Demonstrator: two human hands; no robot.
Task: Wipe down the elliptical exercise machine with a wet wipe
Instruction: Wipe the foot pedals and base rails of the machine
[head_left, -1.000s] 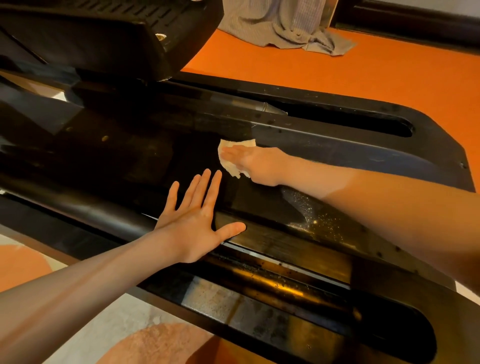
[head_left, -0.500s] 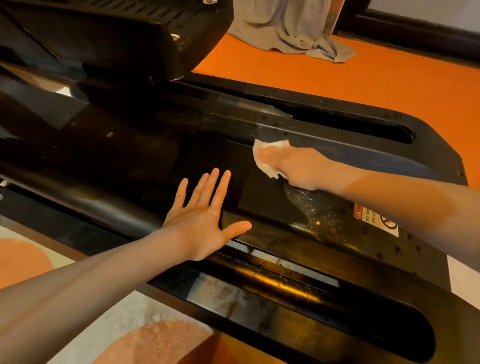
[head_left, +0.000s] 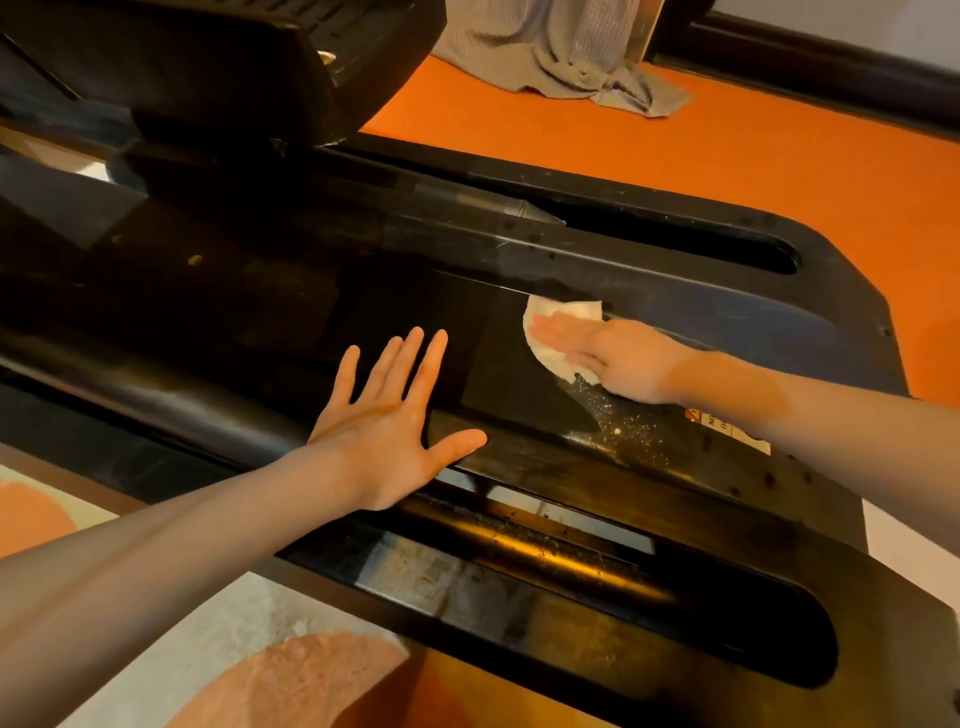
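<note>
The step in hand is the wiping itself, on the flat black base panel of the elliptical exercise machine (head_left: 519, 374). The right hand (head_left: 618, 358) lies palm down on the wet wipe (head_left: 550, 332), its fingers (head_left: 550, 328) straight and pressed close together, holding the crumpled white sheet flat against the panel near the far edge of the glossy centre section. The wipe shows beyond and below the fingertips; part of it is hidden under the palm.

The left hand (head_left: 395, 415) rests flat on the machine nearer the camera, to the left of the wipe and well apart from it, with fingers spread and thumb angled out along the near ridge of the panel. It holds nothing and, judging by its placement, serves as a brace.

Just near and right of the right hand lies a patch of pale specks (head_left: 634, 421), dust or grit by the look of it, beside a partly hidden warning label (head_left: 727, 426). That patch seems not yet cleaned. The next move probably calls for drawing the wipe rightward and nearer over the speckled area with steady flat pressure, keeping the sheet from bunching under the palm. The dusty near rail slot (head_left: 545, 551) also looks left to do.
</note>
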